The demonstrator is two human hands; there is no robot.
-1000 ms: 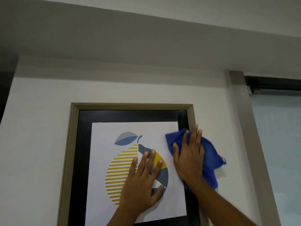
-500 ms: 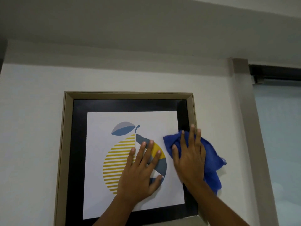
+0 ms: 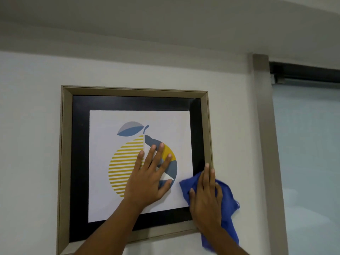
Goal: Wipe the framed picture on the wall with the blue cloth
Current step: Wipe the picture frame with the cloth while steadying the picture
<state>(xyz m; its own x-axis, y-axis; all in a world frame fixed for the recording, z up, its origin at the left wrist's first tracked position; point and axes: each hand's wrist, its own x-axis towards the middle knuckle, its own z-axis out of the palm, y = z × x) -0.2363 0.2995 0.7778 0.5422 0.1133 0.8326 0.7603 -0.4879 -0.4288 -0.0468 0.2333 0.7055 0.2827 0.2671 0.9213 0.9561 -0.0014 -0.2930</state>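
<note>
The framed picture (image 3: 81, 162) hangs on a white wall: a beige frame, a black mat and a white print of a striped yellow and blue fruit. My left hand (image 3: 149, 179) lies flat on the print with fingers spread, holding nothing. My right hand (image 3: 206, 201) presses the blue cloth (image 3: 230, 208) flat against the frame's lower right corner, fingers pointing up along the right edge. Part of the cloth hangs down past the frame beside my right forearm.
A beige door or window jamb (image 3: 266, 144) runs down the wall to the right of the picture. Beyond it is a frosted glass panel (image 3: 309, 153) under a dark track (image 3: 303, 74). A ceiling ledge (image 3: 165, 24) overhangs above.
My right hand has slid the blue cloth down the right side of the picture, from near the upper right to the lower right corner. My left hand stays on the print.
</note>
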